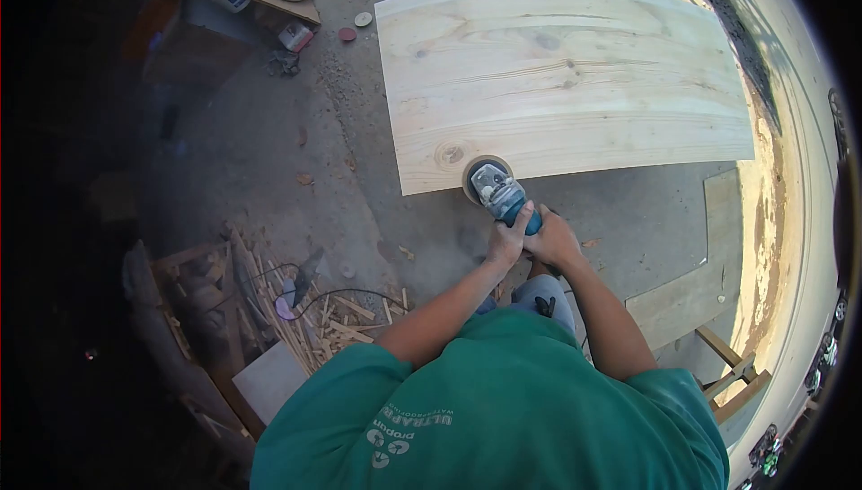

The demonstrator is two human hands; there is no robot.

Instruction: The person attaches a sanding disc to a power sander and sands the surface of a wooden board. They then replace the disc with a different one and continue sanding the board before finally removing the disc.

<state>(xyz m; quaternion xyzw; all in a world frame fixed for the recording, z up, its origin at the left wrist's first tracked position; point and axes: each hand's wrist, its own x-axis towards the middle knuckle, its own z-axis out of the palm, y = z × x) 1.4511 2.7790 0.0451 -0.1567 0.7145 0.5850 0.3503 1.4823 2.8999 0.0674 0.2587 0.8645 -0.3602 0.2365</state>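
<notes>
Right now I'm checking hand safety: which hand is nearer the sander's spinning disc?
Left. The left hand grips the sander body just behind the disc; the right hand holds farther back and to the side.

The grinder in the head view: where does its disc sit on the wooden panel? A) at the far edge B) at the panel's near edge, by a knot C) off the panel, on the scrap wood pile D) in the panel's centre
B: the grinder, held by the left hand and the right hand, has its disc on the wooden panel at the near edge, beside a knot.

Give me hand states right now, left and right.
Left hand: closed on the angle grinder.
Right hand: closed on the angle grinder's body, disc at the wooden panel edge.
</notes>
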